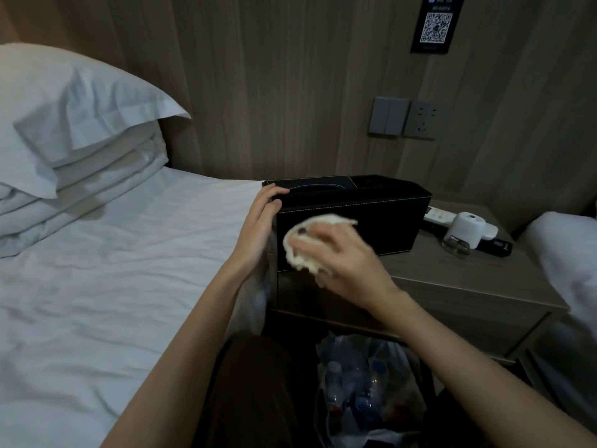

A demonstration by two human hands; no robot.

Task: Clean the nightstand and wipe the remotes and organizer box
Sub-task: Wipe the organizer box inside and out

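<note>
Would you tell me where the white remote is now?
Head view: the white remote lies on the nightstand, right of the black organizer box, partly behind a white device.

No word or number can be read. A dark plaque (436, 22) on the wall, above the far edge of the tabletop (452, 270), bears a white QR code (436, 27). The small print above and below it is too fine to make out. The white remote (438, 216) near the tabletop's far right edge shows button markings, blurred beyond reading.
</note>
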